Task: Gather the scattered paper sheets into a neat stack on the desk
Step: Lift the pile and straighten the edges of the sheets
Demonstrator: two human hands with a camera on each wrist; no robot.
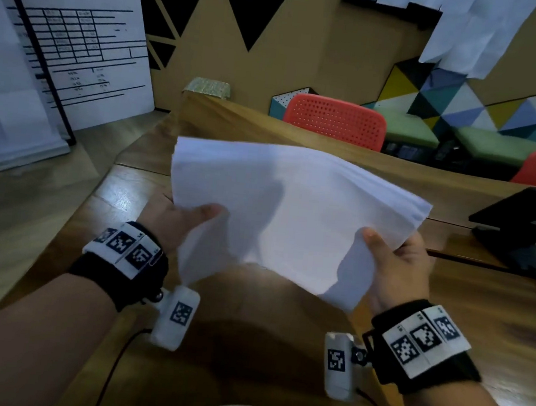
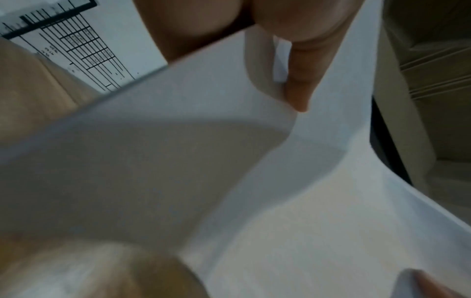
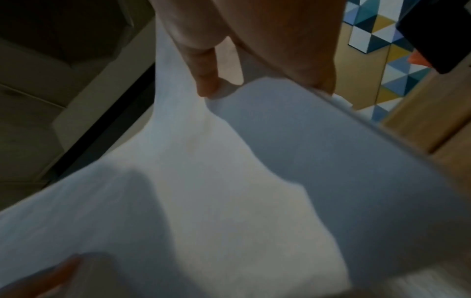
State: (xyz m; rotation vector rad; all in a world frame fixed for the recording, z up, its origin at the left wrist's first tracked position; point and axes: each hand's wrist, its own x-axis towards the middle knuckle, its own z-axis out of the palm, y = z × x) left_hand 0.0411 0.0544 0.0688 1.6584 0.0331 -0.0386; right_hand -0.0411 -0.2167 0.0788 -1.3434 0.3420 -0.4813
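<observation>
A bundle of white paper sheets is held up above the wooden desk. My left hand grips its left edge, thumb on top. Its right edge is gripped the same way by my right hand. The sheets sag and curl between the hands, and their far right edges fan out unevenly. In the left wrist view the paper fills the frame under my thumb. Paper also fills the right wrist view, pinched under my thumb.
A black device on a stand sits on the desk at the right. Two red chairs stand behind the raised wooden partition. A white board with a printed table leans at the left, beyond the desk's edge.
</observation>
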